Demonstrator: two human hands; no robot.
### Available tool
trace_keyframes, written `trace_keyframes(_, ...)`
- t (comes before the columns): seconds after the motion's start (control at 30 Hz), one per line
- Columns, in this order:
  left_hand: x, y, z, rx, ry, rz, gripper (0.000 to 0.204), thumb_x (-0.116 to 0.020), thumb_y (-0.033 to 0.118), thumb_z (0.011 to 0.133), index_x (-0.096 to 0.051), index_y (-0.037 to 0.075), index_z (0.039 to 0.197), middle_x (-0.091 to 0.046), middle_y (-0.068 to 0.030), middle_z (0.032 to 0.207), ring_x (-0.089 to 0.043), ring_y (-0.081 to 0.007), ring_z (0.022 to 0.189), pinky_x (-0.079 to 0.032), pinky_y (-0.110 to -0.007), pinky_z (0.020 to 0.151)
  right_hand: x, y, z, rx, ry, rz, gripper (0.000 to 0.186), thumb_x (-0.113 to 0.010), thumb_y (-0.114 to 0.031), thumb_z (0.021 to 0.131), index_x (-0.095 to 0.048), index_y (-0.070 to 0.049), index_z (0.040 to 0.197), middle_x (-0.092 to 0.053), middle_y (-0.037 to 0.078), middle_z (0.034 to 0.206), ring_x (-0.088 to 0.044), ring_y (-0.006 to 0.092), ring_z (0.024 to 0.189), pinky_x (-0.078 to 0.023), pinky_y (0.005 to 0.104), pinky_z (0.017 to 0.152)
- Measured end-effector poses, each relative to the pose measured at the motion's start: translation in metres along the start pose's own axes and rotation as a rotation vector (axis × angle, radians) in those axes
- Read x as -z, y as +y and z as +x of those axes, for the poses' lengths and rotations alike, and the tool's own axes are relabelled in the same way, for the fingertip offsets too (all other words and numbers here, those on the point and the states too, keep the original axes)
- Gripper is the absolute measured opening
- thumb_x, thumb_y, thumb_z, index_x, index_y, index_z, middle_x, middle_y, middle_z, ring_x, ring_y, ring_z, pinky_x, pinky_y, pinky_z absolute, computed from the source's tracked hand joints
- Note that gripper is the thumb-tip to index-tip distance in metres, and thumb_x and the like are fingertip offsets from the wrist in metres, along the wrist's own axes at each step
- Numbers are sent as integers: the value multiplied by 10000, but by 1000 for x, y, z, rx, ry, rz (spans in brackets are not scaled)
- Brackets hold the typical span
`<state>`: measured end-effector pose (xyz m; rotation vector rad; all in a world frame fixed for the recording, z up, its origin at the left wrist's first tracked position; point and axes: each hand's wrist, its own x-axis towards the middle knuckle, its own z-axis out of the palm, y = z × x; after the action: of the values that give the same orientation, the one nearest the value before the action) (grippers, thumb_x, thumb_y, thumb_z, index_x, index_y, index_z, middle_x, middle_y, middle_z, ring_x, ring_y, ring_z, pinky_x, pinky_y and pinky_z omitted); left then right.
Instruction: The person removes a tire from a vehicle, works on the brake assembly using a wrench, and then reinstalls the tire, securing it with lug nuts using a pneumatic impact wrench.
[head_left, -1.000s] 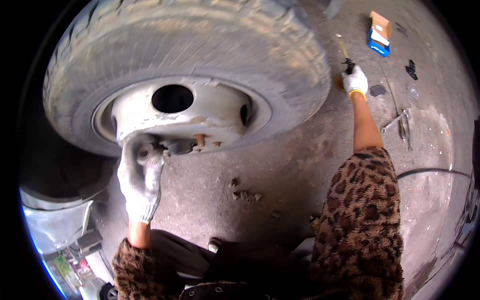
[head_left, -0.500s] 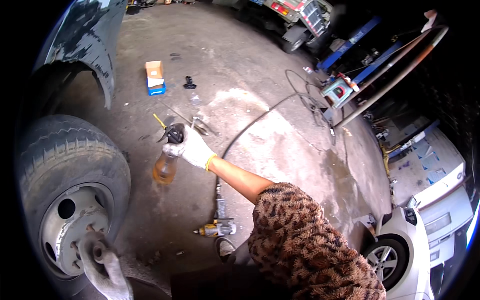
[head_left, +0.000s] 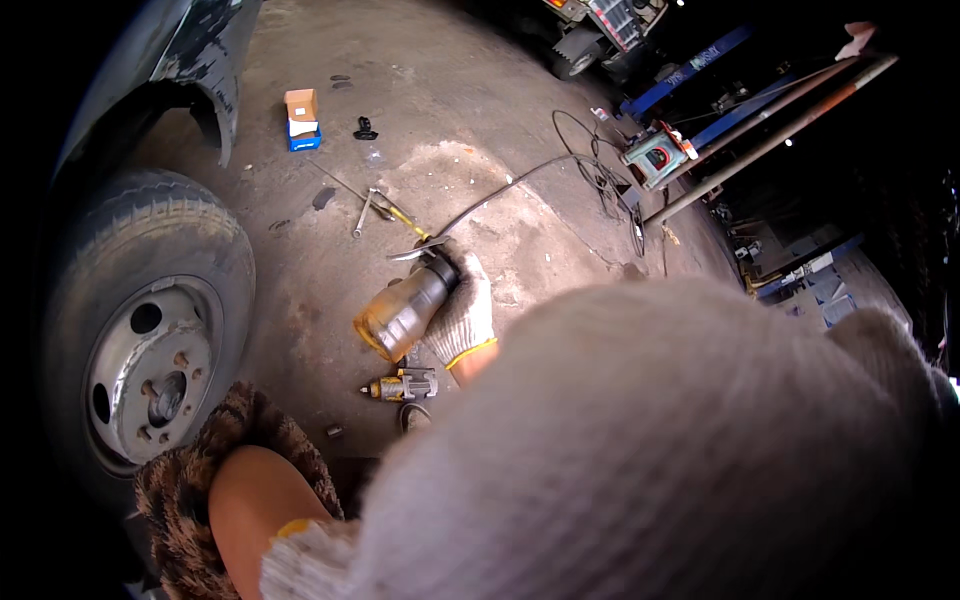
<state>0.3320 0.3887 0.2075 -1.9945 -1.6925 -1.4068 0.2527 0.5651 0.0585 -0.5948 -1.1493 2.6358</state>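
Note:
My right hand (head_left: 465, 315), in a white knit glove with a yellow cuff edge, grips a spray bottle (head_left: 398, 312) by its neck. The bottle is tilted, clear and partly filled with amber liquid; its yellow nozzle tube points up and left. Very close to the camera, my gloved left hand (head_left: 620, 440) fills the lower right, badly blurred, so its fingers cannot be read. Its forearm comes from a brown patterned fluffy sleeve at the lower left. Beside that sleeve is a wheel (head_left: 160, 330) with a worn tire and bare studs around its hub.
An impact wrench (head_left: 402, 386) lies on the floor beneath the bottle. Farther off are a blue-and-brown box (head_left: 303, 120), a small black part (head_left: 365, 129), a long-handled wrench (head_left: 368, 212) and a coiled hose (head_left: 600, 175). Blue lift posts (head_left: 690, 70) and a truck stand beyond.
My left hand has left the wheel hub and come up close to the camera. My right hand has moved right with the spray bottle, which now tilts more.

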Motion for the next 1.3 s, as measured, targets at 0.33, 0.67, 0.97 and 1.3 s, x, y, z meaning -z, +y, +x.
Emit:
trace_keyframes(0.33, -6, -2, -30, 293, 130, -9, 222, -602, 129, 792, -551, -32, 936, -578, -82, 699, -532, -97, 530, -429, -250, 477, -3, 10, -19, -199, -50, 208, 198, -589, -253, 788, -541, -71, 852, -555, 81, 715, -559, 249, 627, -498, 411, 618)
trace_keyframes(0.67, -85, -146, -188, 1079, 918, -891, 421, -492, 315, 892, -465, -16, 1151, -499, -49, 739, -475, -115, 550, -432, -265, 505, 18, 26, 20, -100, -59, 240, 189, -595, -224, 794, -542, -73, 895, -564, 95, 733, -580, 277, 623, -526, 423, 600)
trace_keyframes(0.97, -120, -184, -204, 1042, 1042, -1121, 854, -333, 807, 750, -458, 108, 1224, -590, -86, 988, -578, -213, 735, -456, -332, 526, -2, 56, 22, 0, -34, -99, 176, -566, -197, 880, -629, -43, 940, -565, -25, 774, -490, 60, 700, -420, 229, 621)
trace_keyframes(1.3, -89, -158, -129, 1465, 76, -780, 655, -773, 324, 695, -476, 21, 1195, -573, -43, 1028, -557, -124, 907, -472, -289, 789, 49, 31, 3, -164, -104, -389, 276, -615, -193, 865, -621, 8, 1055, -606, -35, 883, -513, 37, 801, -441, 196, 708)
